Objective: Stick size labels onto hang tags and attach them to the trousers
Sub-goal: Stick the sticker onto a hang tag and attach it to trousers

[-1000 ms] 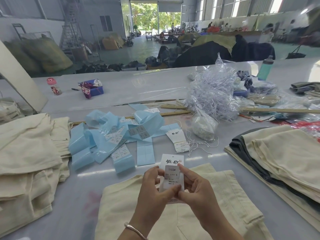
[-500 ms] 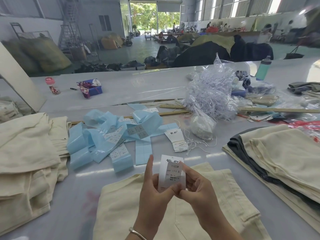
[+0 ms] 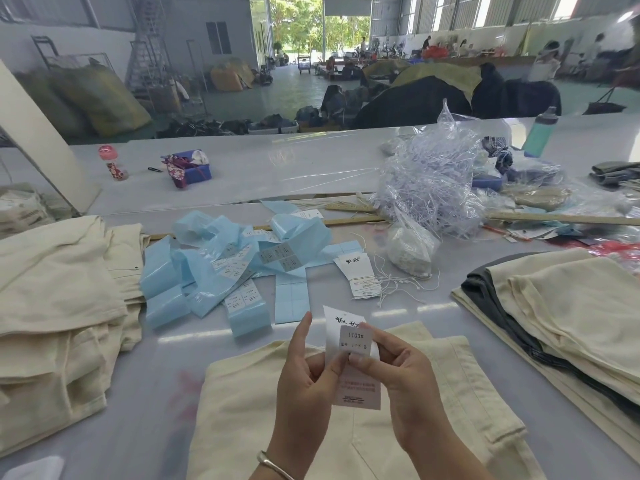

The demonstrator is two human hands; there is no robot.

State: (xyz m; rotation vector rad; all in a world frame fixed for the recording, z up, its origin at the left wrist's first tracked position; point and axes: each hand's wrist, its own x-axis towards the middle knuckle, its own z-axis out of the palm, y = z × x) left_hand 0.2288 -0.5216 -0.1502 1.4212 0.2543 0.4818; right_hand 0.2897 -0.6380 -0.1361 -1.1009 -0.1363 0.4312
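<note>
Both hands are up over the cream trousers lying on the counter, and between them sits a white hang tag with a grey size label reading 1103# and an S. The left hand grips the tag's left edge, its thumb reaching across the face and one finger standing straight. The right hand pinches the right side, thumb pad pressed just below the label. The tag's upper part looks bowed toward the camera.

This looks like the pressing-down stage. To do it well, flatten the tag first, then rub from the label's middle out to its corners so no edge lifts, keeping it square under the printed brand characters.

Next up would likely be a string: the loose white tag strings lie beside the stack of hang tags further up the counter, with the blue label backing strips to their left. Folded trousers are piled at the far left.
</note>
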